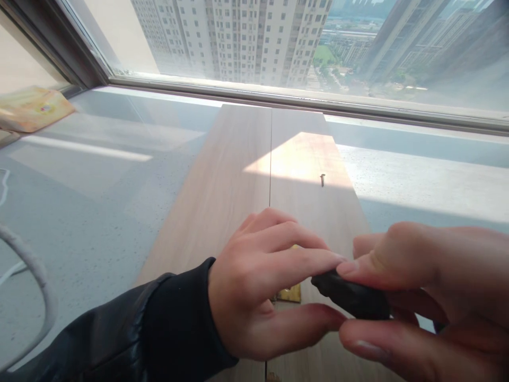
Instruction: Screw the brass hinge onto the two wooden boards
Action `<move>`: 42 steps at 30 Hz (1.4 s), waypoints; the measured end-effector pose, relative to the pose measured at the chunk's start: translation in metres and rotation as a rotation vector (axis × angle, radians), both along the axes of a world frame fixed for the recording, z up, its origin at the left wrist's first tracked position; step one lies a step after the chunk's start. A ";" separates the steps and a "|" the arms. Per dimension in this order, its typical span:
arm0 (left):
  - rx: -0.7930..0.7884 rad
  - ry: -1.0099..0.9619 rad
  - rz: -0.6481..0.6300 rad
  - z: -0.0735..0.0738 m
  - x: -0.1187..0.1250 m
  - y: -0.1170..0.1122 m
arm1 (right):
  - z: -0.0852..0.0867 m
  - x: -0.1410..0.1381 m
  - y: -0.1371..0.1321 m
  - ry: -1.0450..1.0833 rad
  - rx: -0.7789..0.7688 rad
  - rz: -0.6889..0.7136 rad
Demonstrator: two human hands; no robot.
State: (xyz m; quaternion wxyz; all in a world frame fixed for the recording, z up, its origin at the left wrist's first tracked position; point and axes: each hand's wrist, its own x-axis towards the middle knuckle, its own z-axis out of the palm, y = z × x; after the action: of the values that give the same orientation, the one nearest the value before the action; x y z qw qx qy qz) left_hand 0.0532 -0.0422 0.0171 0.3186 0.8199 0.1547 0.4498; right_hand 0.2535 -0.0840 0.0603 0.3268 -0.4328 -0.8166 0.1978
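Both hands meet at a black, rounded, tapering object, perhaps a tool handle; its kind is not clear. My right hand grips its thick end between thumb and fingers. The thumb and forefinger of my left hand close around its narrower end. Beneath the left hand a brass-coloured metal plate, like a hinge, shows in part over two pale wooden boards lying edge to edge. Farther off, a small screw stands on the right board. Fingers hide whatever lies between the plate and the black object.
The boards lie on a speckled pale sill that reaches a window frame. A pale cable curves along the left edge. An orange-yellow packet lies in the far left corner. Sunlight falls across the boards.
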 end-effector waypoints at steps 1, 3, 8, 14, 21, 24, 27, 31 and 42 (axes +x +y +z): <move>0.007 -0.024 0.050 -0.001 0.001 -0.002 | 0.001 -0.006 0.001 -0.005 0.076 0.018; 0.018 -0.042 0.126 -0.003 0.002 -0.005 | 0.005 -0.020 0.003 -0.017 0.248 0.053; -0.026 -0.049 0.012 -0.006 0.001 0.000 | 0.029 -0.045 -0.001 -0.012 0.268 0.035; -0.010 0.022 -0.047 -0.005 0.002 0.001 | 0.050 -0.050 -0.004 0.028 0.039 0.151; -0.003 -0.150 0.144 -0.010 0.005 -0.002 | 0.028 -0.039 0.000 0.083 0.148 0.081; 0.007 -0.104 0.131 -0.008 0.002 -0.003 | 0.019 -0.035 0.002 0.148 0.151 0.111; 0.036 -0.059 0.102 -0.005 -0.002 -0.001 | 0.020 -0.031 0.002 0.197 0.125 0.184; 0.100 -0.017 0.074 -0.005 -0.004 0.004 | 0.026 -0.019 0.002 0.052 -0.012 0.156; 0.069 -0.014 0.095 -0.011 -0.002 0.003 | 0.013 -0.028 -0.002 -0.056 0.015 -0.049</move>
State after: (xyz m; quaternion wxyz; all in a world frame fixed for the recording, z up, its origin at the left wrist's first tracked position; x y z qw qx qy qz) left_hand 0.0509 -0.0393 0.0065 0.2693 0.8189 0.1756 0.4754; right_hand 0.2259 -0.0859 0.0728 0.3120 -0.4554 -0.8160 0.1714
